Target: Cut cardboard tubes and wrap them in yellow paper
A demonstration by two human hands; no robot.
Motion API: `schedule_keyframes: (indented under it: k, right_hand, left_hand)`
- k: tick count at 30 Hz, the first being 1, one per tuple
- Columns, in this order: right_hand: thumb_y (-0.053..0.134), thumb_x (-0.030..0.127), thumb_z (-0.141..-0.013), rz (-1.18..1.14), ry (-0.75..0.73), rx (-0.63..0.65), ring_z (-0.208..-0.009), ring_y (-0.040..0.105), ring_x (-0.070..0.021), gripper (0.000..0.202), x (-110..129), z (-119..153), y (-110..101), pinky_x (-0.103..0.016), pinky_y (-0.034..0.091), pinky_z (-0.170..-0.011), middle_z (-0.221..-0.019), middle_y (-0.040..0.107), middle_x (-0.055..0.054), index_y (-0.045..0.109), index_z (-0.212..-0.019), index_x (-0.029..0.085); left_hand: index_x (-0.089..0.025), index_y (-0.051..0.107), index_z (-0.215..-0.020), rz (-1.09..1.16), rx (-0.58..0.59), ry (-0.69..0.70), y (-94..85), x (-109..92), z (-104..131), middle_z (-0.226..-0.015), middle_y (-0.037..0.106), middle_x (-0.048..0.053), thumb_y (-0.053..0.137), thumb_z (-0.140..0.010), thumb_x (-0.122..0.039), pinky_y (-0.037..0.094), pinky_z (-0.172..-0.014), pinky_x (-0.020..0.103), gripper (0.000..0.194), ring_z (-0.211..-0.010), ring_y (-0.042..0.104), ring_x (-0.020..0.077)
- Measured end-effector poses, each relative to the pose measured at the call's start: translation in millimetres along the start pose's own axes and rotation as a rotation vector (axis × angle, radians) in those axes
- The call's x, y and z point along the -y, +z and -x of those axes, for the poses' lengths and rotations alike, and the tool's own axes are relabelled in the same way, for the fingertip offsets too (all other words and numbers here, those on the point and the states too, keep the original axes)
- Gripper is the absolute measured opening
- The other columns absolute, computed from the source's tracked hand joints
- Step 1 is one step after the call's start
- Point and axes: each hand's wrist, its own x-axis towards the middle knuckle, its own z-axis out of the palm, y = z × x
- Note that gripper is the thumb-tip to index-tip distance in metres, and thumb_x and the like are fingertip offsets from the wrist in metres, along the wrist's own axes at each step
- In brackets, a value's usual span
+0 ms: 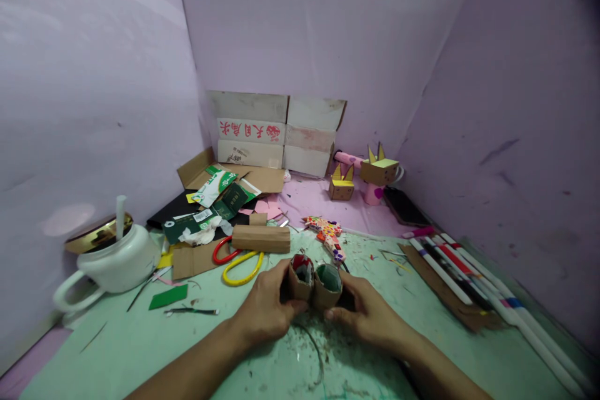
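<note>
Two short brown cardboard tubes stand upright side by side on the green table top, their open ends facing up. My left hand is closed on the left cardboard tube, whose inside shows red and white. Around the right cardboard tube, pale green-grey inside, the fingers of my right hand are curled. The tubes sit close together, seemingly touching. Just beyond them lies a flower-patterned paper piece. Scissors with one red and one yellow handle loop lie left of the tubes, partly under a folded cardboard strip.
At left stands a white teapot with a gold lid. Card scraps pile up behind. Cardboard figures with yellow ears stand at the back beside a phone. Several markers lie at right. Purple walls enclose the table.
</note>
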Motion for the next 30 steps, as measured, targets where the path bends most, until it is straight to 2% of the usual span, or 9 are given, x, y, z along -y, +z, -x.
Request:
schedule_keyframes:
  k: [5, 10, 18, 25, 30]
  right_hand:
    - [0.061, 0.009, -0.066, 0.036, -0.009, -0.014, -0.087, 0.057, -0.0236, 0.038, -2.2, 0.4, -0.7, -0.033, 0.045, -0.078, -0.095, 0.065, -0.004, 0.061, -0.103, 0.016]
    - [0.066, 0.020, -0.070, 0.036, -0.025, -0.011, -0.087, 0.057, -0.0239, 0.034, -4.2, 1.9, -1.3, -0.033, 0.044, -0.077, -0.096, 0.065, -0.005, 0.062, -0.103, 0.015]
    - [0.066, 0.024, -0.072, 0.022, -0.034, -0.002, -0.088, 0.057, -0.0245, 0.035, -3.3, 1.3, -0.1, -0.032, 0.045, -0.077, -0.096, 0.065, -0.005, 0.062, -0.105, 0.015]
    - [0.063, 0.034, -0.076, -0.014, 0.005, 0.009, -0.088, 0.057, -0.0238, 0.038, -6.6, 3.4, 0.2, -0.035, 0.046, -0.077, -0.096, 0.065, -0.006, 0.060, -0.110, 0.016]
    - [0.063, 0.039, -0.076, -0.127, 0.007, 0.008, -0.094, 0.058, -0.0252, 0.047, -6.6, 2.7, 0.5, -0.038, 0.046, -0.082, -0.101, 0.064, -0.008, 0.054, -0.117, 0.016]
  left_hand:
    - [-0.017, 0.055, -0.092, -0.005, -0.010, 0.006, 0.8, 0.4, -1.4, -0.079, 0.059, -0.001, 0.063, -0.062, -0.013, 0.040, -0.065, 0.027, 0.031, -0.072, 0.052, 0.0162]
    - [-0.018, 0.055, -0.090, -0.015, -0.010, -0.017, 0.9, -1.0, -1.4, -0.081, 0.060, -0.002, 0.063, -0.060, -0.011, 0.040, -0.066, 0.026, 0.032, -0.074, 0.053, 0.0164]
    - [-0.018, 0.056, -0.090, -0.013, -0.001, -0.049, 1.8, 0.4, -1.1, -0.079, 0.061, -0.002, 0.064, -0.059, -0.012, 0.038, -0.063, 0.026, 0.033, -0.071, 0.052, 0.0164]
    - [-0.015, 0.056, -0.087, -0.032, -0.010, -0.021, -2.5, -2.3, -0.7, -0.080, 0.062, 0.003, 0.064, -0.065, -0.028, 0.041, -0.065, 0.029, 0.028, -0.072, 0.053, 0.0189]
    - [-0.014, 0.057, -0.093, 0.059, -0.002, 0.009, -3.5, -2.9, -0.6, -0.088, 0.065, 0.005, 0.064, -0.066, -0.029, 0.044, -0.069, 0.030, 0.032, -0.080, 0.057, 0.0215]
